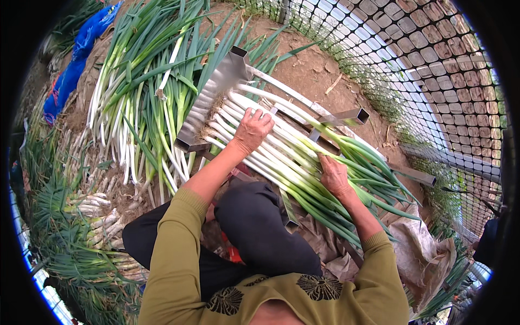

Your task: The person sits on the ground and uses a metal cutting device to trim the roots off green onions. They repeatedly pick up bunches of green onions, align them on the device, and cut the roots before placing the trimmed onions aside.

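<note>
A row of long green onions (280, 142) lies across a metal rack of square tubes (343, 118), their roots against an upright shiny metal plate (227, 73). My left hand (254, 129) curls its fingers over the white stalks near the root end. Further along, where the stalks turn green, my right hand (334, 174) grips some of them, its fingertips partly hidden among the leaves. One onion (292, 103) lies a little apart at the far side of the row.
A heap of loose green onions (150, 89) lies left of the plate, and more soil-covered ones (97, 215) lie beyond. Blue cloth (77, 65) is at upper left. Black netting (438, 73) borders the bare soil (308, 69). A crumpled pale sack (426, 252) sits at right.
</note>
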Action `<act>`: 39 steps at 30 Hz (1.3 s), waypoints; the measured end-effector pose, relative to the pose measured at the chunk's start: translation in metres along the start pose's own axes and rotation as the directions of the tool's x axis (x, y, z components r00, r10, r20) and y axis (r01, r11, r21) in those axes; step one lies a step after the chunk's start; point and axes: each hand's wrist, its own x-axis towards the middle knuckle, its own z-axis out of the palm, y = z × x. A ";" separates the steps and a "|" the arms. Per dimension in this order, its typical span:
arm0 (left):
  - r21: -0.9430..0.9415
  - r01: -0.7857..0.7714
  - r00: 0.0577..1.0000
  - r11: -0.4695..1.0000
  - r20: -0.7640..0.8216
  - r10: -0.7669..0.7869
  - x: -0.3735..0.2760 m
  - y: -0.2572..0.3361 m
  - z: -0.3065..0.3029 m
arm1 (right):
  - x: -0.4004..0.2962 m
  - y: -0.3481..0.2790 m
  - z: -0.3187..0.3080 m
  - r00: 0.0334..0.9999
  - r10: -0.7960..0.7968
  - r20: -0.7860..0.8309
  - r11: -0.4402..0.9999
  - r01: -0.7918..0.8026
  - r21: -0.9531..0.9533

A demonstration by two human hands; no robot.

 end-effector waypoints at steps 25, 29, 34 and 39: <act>-0.299 -0.098 0.991 0.949 0.057 0.120 -0.007 -0.062 -0.142 | -0.002 -0.001 0.022 0.994 0.113 -0.001 0.992 -0.113 0.056; -0.395 0.330 0.837 0.857 -0.297 -0.459 -0.100 -0.133 -0.169 | -0.014 0.012 0.046 0.977 0.004 -0.213 0.999 -0.013 -0.040; -0.152 0.975 0.172 0.162 0.056 -0.983 -0.294 -0.194 -0.068 | -0.015 0.014 0.050 0.986 0.038 -0.163 0.999 -0.041 -0.016; -0.222 0.970 0.145 0.102 0.187 -0.972 -0.267 -0.178 0.014 | -0.027 0.030 0.049 0.989 0.141 -0.052 0.983 -0.146 -0.113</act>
